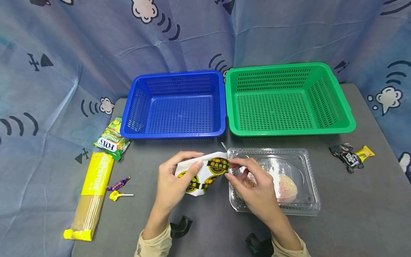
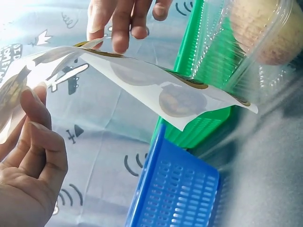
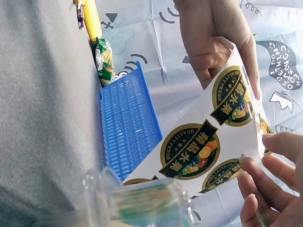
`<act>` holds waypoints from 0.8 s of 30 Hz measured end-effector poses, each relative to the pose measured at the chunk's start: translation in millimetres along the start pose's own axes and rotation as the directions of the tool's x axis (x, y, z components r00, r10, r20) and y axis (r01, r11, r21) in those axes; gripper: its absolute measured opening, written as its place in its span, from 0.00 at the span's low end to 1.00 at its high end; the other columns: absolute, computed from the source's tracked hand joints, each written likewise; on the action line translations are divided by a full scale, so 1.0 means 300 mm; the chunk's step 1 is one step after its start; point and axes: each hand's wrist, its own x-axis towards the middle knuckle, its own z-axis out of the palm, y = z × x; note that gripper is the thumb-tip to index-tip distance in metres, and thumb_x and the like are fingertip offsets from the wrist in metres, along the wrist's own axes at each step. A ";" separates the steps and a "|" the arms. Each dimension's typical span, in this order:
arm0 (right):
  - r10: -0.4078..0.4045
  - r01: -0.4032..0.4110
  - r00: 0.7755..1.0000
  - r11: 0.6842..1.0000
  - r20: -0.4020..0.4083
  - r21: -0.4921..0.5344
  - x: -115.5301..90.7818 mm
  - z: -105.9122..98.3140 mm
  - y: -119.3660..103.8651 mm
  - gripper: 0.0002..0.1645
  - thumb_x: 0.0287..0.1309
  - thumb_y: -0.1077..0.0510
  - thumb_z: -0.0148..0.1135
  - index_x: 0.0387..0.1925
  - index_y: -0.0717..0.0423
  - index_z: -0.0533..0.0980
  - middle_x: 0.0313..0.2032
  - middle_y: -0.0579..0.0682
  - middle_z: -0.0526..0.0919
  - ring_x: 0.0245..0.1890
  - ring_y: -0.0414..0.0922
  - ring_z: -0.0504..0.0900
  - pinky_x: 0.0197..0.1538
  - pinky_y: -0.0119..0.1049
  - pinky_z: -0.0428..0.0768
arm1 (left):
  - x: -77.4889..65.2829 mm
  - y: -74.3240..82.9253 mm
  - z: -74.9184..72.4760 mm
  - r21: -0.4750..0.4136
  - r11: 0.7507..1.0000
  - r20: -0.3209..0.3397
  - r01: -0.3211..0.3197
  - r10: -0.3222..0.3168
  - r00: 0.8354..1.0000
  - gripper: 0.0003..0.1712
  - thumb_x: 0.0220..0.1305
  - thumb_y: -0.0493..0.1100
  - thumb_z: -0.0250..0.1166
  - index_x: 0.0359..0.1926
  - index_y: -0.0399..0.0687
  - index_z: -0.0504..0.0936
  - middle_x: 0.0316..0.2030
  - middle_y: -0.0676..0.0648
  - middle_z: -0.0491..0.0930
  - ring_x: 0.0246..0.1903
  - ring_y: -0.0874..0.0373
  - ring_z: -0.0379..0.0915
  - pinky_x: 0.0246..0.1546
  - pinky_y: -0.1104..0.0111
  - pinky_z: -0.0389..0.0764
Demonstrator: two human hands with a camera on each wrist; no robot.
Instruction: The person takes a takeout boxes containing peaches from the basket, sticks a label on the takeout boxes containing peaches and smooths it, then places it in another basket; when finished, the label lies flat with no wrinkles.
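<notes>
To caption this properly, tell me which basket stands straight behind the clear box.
The green basket, on the right; the clear box lies in front of it. The blue basket, on the left, stands beyond the left hand.

Both arms reach in from the near edge, converging; forearms bare above cream sleeves (image 1: 155,244). Left hand (image 1: 171,182): gripping, thumb (image 1: 192,171) laid over the front, fingers behind; forearm slants up and to the right. Right hand (image 1: 258,185): turned inward towards the left, thumb and index fingertip brought near each other in a pinch; forearm slants up and to the left. Left wrist view: the right hand's remaining fingers hang loosely bent, apart from one another. Hands close together, not seen touching.
</notes>
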 end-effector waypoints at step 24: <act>-0.069 0.077 0.992 0.994 -0.103 0.079 0.010 0.011 -0.018 0.20 0.44 0.81 0.72 0.41 0.66 0.87 0.29 0.53 0.85 0.32 0.37 0.78 0.36 0.31 0.76 | 0.003 -0.008 0.014 0.038 0.999 -0.006 0.024 -0.024 1.000 0.11 0.66 0.36 0.74 0.48 0.48 0.91 0.42 0.46 0.91 0.34 0.61 0.84 0.34 0.69 0.85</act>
